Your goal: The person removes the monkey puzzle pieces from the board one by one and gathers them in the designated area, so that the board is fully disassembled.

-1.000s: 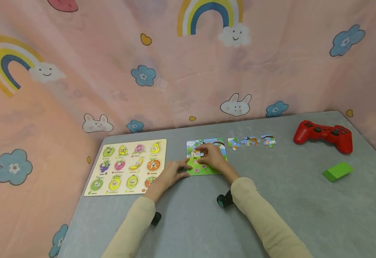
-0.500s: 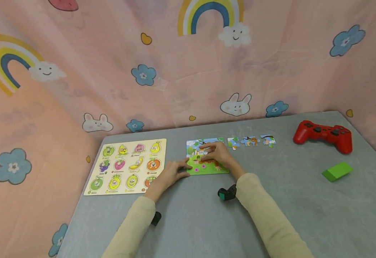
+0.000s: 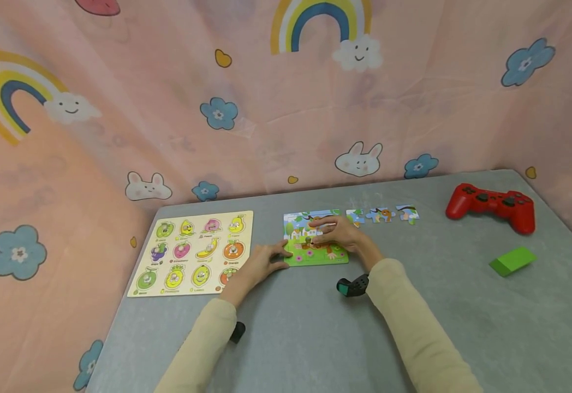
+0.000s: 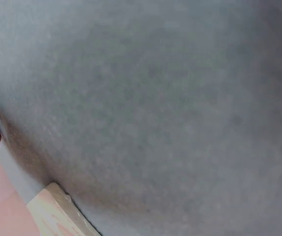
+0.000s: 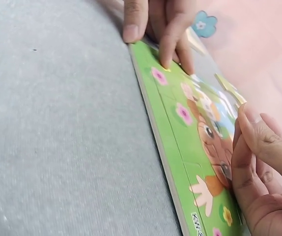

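A bright jigsaw puzzle (image 3: 321, 257) lies on the grey table, its picture showing houses, grass, flowers and a brown animal. My left hand (image 3: 262, 265) steadies its left edge: in the right wrist view, the thumb (image 5: 132, 30) sits at the near corner while bent fingertips (image 5: 166, 58) press on top. Over the puzzle's right half is my right hand (image 3: 339, 232), pinching what looks like a small puzzle piece (image 5: 229, 88), seen nearly edge-on with pale wood showing. That hand hides part of the picture. The left wrist view catches only finger parts at its left edge.
Three loose puzzle pieces (image 3: 381, 215) lie in a row right of the puzzle. A fruit board (image 3: 191, 255) lies at the left. Farther right are a red game controller (image 3: 492, 206) and a green block (image 3: 513, 261). A pink patterned curtain (image 3: 276, 142) hangs behind the table.
My right hand has shifted to the right over the puzzle, uncovering the houses and more of the brown animal. The left hand and the loose pieces keep their places.
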`<state>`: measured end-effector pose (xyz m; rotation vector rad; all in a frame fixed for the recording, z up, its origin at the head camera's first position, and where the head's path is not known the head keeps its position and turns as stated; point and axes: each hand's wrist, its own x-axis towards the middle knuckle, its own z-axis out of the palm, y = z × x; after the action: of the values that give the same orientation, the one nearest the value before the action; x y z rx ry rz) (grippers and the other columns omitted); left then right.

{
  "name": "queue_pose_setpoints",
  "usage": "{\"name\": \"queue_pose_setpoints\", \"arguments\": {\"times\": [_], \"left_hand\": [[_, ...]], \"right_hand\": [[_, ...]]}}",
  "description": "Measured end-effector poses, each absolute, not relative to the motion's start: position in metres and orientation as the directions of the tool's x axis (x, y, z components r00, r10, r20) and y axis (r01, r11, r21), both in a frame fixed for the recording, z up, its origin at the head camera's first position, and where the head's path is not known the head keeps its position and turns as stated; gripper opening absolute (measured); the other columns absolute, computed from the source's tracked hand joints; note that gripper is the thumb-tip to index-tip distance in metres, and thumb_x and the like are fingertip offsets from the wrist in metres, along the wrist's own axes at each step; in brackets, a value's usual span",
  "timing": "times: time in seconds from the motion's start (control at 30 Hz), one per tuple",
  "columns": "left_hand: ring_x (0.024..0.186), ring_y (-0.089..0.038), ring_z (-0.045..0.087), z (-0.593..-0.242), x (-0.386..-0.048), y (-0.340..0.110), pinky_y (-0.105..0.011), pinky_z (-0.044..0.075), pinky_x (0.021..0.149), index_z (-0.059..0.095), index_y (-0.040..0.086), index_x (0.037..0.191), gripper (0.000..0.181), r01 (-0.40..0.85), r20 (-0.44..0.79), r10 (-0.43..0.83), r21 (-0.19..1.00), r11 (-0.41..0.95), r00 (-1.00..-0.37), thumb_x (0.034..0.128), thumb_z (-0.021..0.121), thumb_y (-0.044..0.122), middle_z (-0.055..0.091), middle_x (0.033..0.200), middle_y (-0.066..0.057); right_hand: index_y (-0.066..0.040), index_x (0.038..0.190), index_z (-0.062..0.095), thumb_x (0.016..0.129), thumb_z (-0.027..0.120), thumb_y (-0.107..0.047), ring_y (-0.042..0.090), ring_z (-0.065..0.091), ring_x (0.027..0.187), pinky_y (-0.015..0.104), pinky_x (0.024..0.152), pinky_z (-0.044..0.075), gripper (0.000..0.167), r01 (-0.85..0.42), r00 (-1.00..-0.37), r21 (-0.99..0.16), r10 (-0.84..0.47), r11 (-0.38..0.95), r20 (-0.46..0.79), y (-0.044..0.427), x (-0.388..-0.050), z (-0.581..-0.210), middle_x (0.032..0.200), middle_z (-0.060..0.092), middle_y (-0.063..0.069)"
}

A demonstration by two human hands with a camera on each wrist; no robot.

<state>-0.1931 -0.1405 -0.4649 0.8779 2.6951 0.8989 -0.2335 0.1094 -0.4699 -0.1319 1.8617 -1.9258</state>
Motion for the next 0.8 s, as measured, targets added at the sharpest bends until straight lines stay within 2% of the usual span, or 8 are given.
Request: {"name": "queue_pose_setpoints", "arguments": {"times": [0.1, 0.3, 0.4, 0.63, 0.8], "left_hand": [[0.128, -0.031, 0.046, -0.465, -0.193, -0.140, -0.042, 0.041, 0.103, 0.071, 0.005, 0.111, 0.028, 0.474, 0.014, 0.577, 0.587, 0.656, -0.816, 0.0859, 0.071, 0.015, 0.049, 0.139, -0.015], [0.129, -0.030, 0.044, -0.466, -0.193, -0.140, -0.041, 0.041, 0.103, 0.071, 0.005, 0.111, 0.027, 0.476, 0.016, 0.573, 0.578, 0.663, -0.819, 0.0855, 0.072, 0.015, 0.049, 0.139, -0.015], [0.130, -0.030, 0.044, -0.467, -0.193, -0.140, -0.041, 0.041, 0.104, 0.071, 0.005, 0.112, 0.028, 0.470, 0.010, 0.571, 0.580, 0.666, -0.821, 0.0859, 0.071, 0.015, 0.049, 0.140, -0.015], [0.129, -0.031, 0.045, -0.466, -0.193, -0.139, -0.042, 0.040, 0.104, 0.071, 0.005, 0.112, 0.028, 0.479, 0.016, 0.579, 0.580, 0.659, -0.815, 0.0861, 0.071, 0.015, 0.049, 0.140, -0.015], [0.127, -0.032, 0.047, -0.468, -0.193, -0.140, -0.041, 0.042, 0.102, 0.071, 0.005, 0.110, 0.028, 0.489, 0.031, 0.576, 0.568, 0.662, -0.817, 0.0849, 0.072, 0.015, 0.050, 0.138, -0.015]], "right_hand": [[0.011, 0.126, 0.055, 0.081, 0.069, 0.011, 0.016, 0.061, 0.092, 0.032, 0.079, 0.056, 0.048, 0.279, -0.883, -0.960, -0.384, 0.031, -0.269, 0.114, -0.233, -0.469, 0.115, 0.062, 0.017], [0.011, 0.132, 0.049, 0.082, 0.069, 0.010, 0.018, 0.065, 0.080, 0.034, 0.079, 0.056, 0.054, 0.335, -0.855, -0.942, -0.419, 0.009, -0.307, 0.124, -0.233, -0.467, 0.085, 0.067, 0.009], [0.011, 0.134, 0.047, 0.082, 0.069, 0.010, 0.018, 0.068, 0.081, 0.034, 0.081, 0.056, 0.056, 0.351, -0.844, -0.936, -0.434, -0.004, -0.315, 0.130, -0.232, -0.467, 0.085, 0.069, 0.008], [0.012, 0.132, 0.048, 0.083, 0.065, 0.014, 0.017, 0.067, 0.087, 0.032, 0.081, 0.056, 0.053, 0.351, -0.846, -0.936, -0.440, -0.035, -0.301, 0.145, -0.229, -0.471, 0.095, 0.070, 0.007], [0.012, 0.134, 0.046, 0.084, 0.064, 0.013, 0.016, 0.068, 0.087, 0.032, 0.082, 0.055, 0.053, 0.325, -0.843, -0.946, -0.461, -0.023, -0.278, 0.156, -0.227, -0.472, 0.092, 0.071, 0.006]]}}
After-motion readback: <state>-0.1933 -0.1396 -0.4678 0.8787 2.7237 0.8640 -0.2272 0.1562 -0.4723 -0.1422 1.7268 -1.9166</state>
